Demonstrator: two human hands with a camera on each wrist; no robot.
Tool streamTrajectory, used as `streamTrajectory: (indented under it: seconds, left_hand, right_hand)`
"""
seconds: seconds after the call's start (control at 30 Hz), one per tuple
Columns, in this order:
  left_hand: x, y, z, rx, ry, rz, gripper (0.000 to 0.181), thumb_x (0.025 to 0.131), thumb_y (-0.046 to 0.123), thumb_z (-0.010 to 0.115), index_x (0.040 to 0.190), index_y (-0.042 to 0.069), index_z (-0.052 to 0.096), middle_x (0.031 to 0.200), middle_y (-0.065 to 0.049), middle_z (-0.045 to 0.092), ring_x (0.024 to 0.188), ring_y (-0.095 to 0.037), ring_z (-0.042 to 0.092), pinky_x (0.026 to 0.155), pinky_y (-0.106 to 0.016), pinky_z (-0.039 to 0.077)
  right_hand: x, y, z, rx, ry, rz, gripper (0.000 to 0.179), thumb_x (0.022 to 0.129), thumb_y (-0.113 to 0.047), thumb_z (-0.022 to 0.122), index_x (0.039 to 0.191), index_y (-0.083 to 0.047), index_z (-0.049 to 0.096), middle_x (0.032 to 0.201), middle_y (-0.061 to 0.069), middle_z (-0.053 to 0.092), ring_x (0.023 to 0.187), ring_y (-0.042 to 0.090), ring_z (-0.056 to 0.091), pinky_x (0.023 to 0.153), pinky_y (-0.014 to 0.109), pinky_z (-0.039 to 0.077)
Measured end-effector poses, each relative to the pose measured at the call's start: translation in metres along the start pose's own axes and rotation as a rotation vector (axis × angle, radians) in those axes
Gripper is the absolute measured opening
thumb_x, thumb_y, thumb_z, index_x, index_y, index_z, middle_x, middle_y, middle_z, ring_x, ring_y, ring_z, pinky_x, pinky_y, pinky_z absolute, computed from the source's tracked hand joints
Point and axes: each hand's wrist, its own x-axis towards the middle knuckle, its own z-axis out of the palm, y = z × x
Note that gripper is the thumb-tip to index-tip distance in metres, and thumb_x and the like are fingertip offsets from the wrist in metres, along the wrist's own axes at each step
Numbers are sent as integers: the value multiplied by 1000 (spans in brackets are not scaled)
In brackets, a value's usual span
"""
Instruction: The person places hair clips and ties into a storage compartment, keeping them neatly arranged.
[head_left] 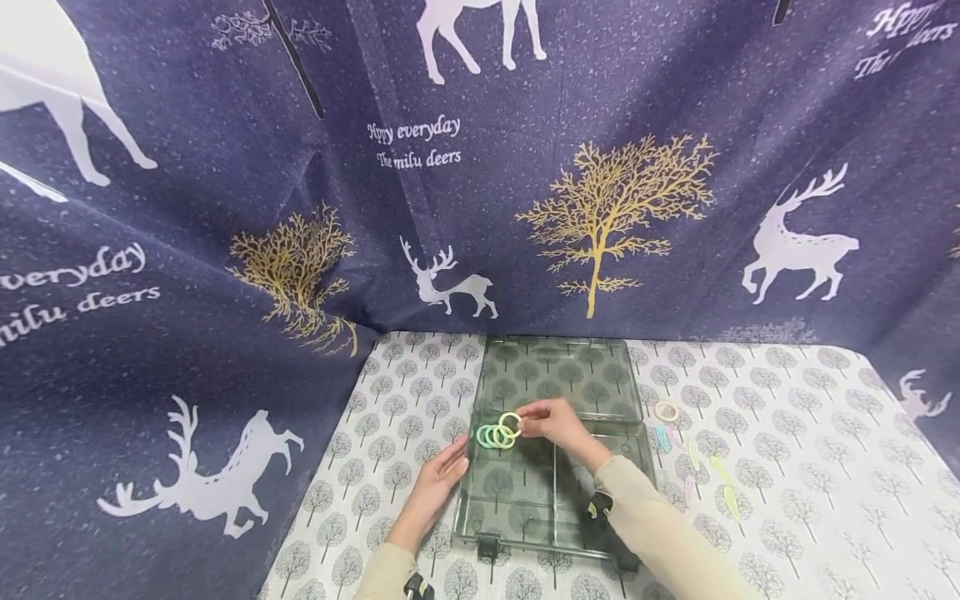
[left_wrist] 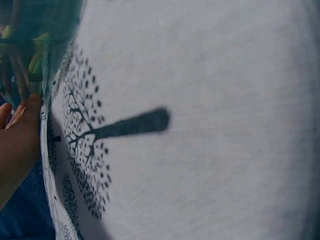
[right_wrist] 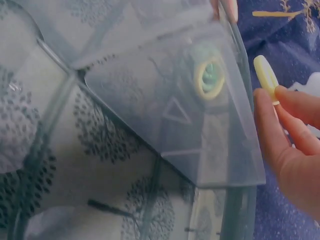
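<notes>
The right hand [head_left: 555, 422] pinches a pale yellow ring-shaped hair tie [head_left: 510, 414] between thumb and fingers, above the far left part of a clear grey-green plastic box [head_left: 555, 548]. In the right wrist view the held tie appears edge-on at the fingertips. Below it, several green and yellow hair ties [head_left: 485, 437] overlap in the box's left compartment. Along the box's left wall lies the left hand [head_left: 441, 475], its fingers extended and touching the side. Only part of that hand shows at the left of the left wrist view.
The box's lid [head_left: 558, 375] lies back behind it. A divider [head_left: 555, 483] splits the box. To its right on the tree-print cloth are a beige ring [head_left: 657, 410], a blue hair clip [head_left: 663, 439], and several pink and yellow clips [head_left: 731, 502]. A deer-print curtain [head_left: 510, 208] hangs behind.
</notes>
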Motion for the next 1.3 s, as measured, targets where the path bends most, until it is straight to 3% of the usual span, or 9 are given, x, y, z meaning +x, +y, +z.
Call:
streamTrajectory:
  seconds: [0.23, 0.47, 0.7, 0.97, 1.3]
  left_hand:
    - [1, -2, -1, 3, -2, 8, 51, 96, 10, 55, 145, 5, 40, 149, -16, 38, 136, -32, 38, 111, -29, 34]
    - [1, -1, -1, -10, -5, 5, 51, 96, 9, 55, 145, 5, 40, 149, -17, 37, 136, -32, 37, 110, -27, 35]
    - [0, 0, 0, 0, -4, 6, 52, 96, 10, 56, 145, 6, 40, 150, -17, 36, 137, -32, 37, 109, -26, 35]
    - [0, 0, 0, -3, 1, -2, 51, 96, 9, 55, 145, 6, 40, 150, -16, 36, 137, -31, 37, 111, -28, 33]
    - [-1, 0, 1, 6, 0, 3, 51, 96, 10, 55, 145, 7, 40, 150, -15, 37, 137, -31, 37, 111, -28, 34]
  right_hand:
    - [-3, 1, 14, -87, 86, 23, 24, 81, 12, 66, 104, 18, 63, 86, 25, 69, 75, 29, 70, 77, 46, 60]
    - [-3, -4, 25, -152, 192, 103, 20, 80, 13, 66, 100, 14, 66, 78, 16, 68, 69, 24, 69, 73, 40, 62]
    - [-1, -4, 30, -236, 224, 80, 19, 77, 15, 64, 96, 15, 67, 76, 17, 68, 63, 22, 68, 67, 40, 62]
    - [3, -1, 33, -391, 238, 85, 19, 77, 11, 64, 95, 11, 70, 75, 13, 68, 62, 21, 67, 55, 30, 60]
    - [5, 1, 34, -465, 245, 87, 17, 76, 9, 65, 92, 7, 71, 76, 11, 68, 63, 18, 65, 53, 28, 57]
